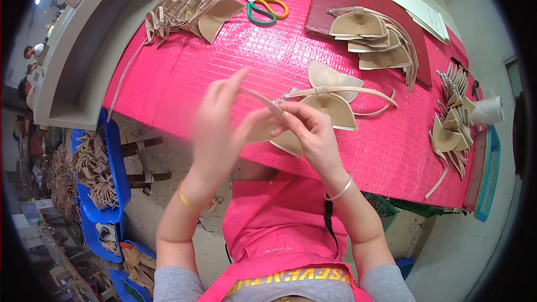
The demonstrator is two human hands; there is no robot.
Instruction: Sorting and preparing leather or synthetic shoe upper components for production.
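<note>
My right hand is closed, its thumb and fingers pinching the strap of a beige sandal upper near a small metal buckle. The upper hangs below my fingers, at the front edge of the table, partly hidden by both hands. My left hand is raised beside it, over the strap's other end, and smeared by motion; whether its fingers grip the strap cannot be told. Just beyond my right hand, another strapped beige upper lies on the table, with a pale rounded piece behind it.
The table has a pink ribbed cover. A pile of beige uppers and green-and-yellow-handled scissors lie at the back. More uppers sit on a dark red board; others lie far right. Blue bins stand lower left.
</note>
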